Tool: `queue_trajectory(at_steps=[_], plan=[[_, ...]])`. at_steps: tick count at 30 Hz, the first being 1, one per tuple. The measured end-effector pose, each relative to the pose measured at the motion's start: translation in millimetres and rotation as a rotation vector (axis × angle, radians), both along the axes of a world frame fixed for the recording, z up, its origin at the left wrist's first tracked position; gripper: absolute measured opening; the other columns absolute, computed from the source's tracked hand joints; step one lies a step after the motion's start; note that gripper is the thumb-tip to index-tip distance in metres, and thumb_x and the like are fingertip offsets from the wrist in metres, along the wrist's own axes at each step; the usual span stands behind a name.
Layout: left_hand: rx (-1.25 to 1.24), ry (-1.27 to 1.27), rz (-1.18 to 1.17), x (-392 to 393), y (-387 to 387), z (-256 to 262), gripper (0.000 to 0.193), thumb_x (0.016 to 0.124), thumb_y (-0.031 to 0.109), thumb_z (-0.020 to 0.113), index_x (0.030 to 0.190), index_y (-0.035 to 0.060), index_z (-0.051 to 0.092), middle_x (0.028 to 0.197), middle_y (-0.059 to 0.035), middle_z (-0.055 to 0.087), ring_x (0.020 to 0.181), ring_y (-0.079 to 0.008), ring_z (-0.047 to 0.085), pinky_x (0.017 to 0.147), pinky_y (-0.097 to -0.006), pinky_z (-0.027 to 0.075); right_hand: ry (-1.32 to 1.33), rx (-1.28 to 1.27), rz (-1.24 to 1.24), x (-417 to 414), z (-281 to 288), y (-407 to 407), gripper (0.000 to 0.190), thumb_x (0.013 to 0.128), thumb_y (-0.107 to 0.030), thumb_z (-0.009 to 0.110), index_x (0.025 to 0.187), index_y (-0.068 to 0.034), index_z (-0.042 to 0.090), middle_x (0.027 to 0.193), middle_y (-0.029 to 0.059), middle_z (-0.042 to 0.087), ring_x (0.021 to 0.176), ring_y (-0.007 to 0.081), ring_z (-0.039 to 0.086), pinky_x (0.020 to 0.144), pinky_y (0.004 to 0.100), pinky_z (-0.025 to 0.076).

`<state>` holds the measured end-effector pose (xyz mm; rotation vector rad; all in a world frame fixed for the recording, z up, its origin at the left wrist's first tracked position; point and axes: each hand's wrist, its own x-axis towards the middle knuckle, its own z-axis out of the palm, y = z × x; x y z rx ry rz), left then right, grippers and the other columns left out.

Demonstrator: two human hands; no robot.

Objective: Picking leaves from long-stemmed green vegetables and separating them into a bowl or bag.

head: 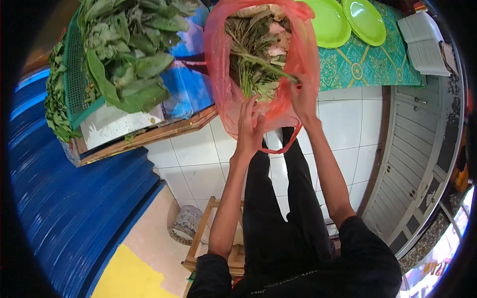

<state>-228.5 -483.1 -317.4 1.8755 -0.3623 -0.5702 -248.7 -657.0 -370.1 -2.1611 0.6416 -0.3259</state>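
Note:
A red plastic bag (220,74) is spread wide in front of me, its handle loop hanging towards me. Inside lie cut green stems and wilted leaves (257,41), with pale scraps along the far side. My right hand (303,95), at the bag's right rim, grips a long green stem (270,67) that slants left over the contents. At the near rim is my left hand (250,124), fingers extended towards the opening and touching the bag. Whether those fingers pinch the plastic or a scrap cannot be made out.
Large green leaves (130,70) and a green mesh basket (74,74) occupy the wood-edged table (149,139) at left. Right of the bag, lime-green plates (363,22) and a stack of white paper (425,43) lie on a patterned cloth (344,70). Behind stands a wooden stool (195,242).

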Motion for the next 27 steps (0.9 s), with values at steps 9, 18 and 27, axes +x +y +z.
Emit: queue_trajectory(at_steps=[9, 18, 27], plan=[[-0.278, -0.189, 0.134, 5, 6, 68, 0.035, 0.091, 0.025, 0.043, 0.114, -0.0012, 0.048, 0.118, -0.0142, 0.046, 0.111, -0.0254, 0.046, 0.094, -0.036, 0.038, -0.652, 0.356, -0.172, 3, 159, -27, 0.014, 0.087, -0.008, 0.054, 0.095, 0.003, 0.059, 0.079, 0.0076, 0.06, 0.067, 0.0112, 0.055, 0.059, 0.0236, 0.044], [-0.329, -0.271, 0.248, 18, 4, 101, 0.026, 0.093, 0.015, 0.041, 0.104, -0.0035, 0.054, 0.112, -0.013, 0.053, 0.101, -0.0196, 0.052, 0.088, -0.0324, 0.042, -0.545, 0.438, 0.01, 17, 181, -25, 0.013, 0.082, -0.009, 0.061, 0.09, 0.001, 0.061, 0.076, 0.0034, 0.059, 0.067, 0.0084, 0.057, 0.059, 0.0214, 0.046], [-0.098, -0.104, 0.089, 9, 17, 114, 0.028, 0.085, 0.008, 0.056, 0.109, -0.0054, 0.055, 0.105, -0.0135, 0.058, 0.095, -0.0135, 0.055, 0.081, -0.0267, 0.044, -0.318, 0.506, 0.46, 7, 177, 13, 0.014, 0.078, -0.008, 0.064, 0.088, 0.002, 0.064, 0.082, 0.0068, 0.063, 0.072, 0.0106, 0.058, 0.066, 0.0236, 0.046]])
